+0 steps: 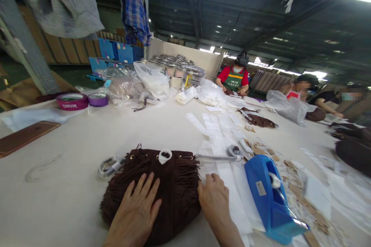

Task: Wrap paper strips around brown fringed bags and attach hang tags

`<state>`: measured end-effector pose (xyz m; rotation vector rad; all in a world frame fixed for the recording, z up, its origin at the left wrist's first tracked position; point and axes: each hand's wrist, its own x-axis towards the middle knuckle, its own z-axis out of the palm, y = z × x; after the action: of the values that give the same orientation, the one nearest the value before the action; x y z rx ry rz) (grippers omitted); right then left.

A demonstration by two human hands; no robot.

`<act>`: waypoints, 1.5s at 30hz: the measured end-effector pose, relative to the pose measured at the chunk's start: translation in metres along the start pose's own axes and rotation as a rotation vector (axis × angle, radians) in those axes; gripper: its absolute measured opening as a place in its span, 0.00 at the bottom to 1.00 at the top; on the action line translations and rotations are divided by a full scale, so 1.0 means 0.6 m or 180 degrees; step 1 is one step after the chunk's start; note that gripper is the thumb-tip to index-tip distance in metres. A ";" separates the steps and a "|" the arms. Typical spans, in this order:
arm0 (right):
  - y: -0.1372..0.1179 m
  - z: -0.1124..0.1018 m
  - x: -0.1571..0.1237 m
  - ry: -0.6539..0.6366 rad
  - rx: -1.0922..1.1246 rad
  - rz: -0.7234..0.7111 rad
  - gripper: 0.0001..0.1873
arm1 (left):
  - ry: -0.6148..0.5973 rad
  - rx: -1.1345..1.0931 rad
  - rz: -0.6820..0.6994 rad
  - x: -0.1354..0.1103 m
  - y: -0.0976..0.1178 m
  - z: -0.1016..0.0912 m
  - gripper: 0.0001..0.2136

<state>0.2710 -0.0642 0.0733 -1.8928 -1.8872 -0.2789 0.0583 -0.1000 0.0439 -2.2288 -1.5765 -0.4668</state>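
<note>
At lower centre of the frame, the brown bag (171,197) is touched by the flat, spread left hand (137,205) and the curled right hand (215,199), whose grip cannot be told.

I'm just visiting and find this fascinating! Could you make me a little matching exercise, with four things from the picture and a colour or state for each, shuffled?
Things:
1. Fringed bag
2. Tape dispenser
3. Left hand
4. Right hand

Colours or states:
A. Fingers curled, at the bag's right edge
B. Dark brown
C. Fingers spread, laid on the bag's front
D. Bright blue

Right pairs: 1-B, 2-D, 3-C, 4-A
</note>
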 end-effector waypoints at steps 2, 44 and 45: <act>-0.009 -0.015 -0.007 0.0348 0.0177 -0.0085 0.12 | 0.0051 0.0022 0.0007 -0.001 0.000 0.003 0.21; 0.067 -0.067 -0.043 -0.0223 0.0800 -0.0957 0.13 | -0.0058 0.0033 0.0070 -0.001 -0.011 0.002 0.21; 0.063 -0.073 -0.042 -0.0154 0.0885 -0.0899 0.12 | -0.0029 0.0043 0.0079 -0.001 -0.011 0.003 0.21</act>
<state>0.3148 -0.1049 0.0941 -1.4654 -2.1030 -0.0528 0.0522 -0.0977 0.0430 -2.2408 -1.5501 -0.4384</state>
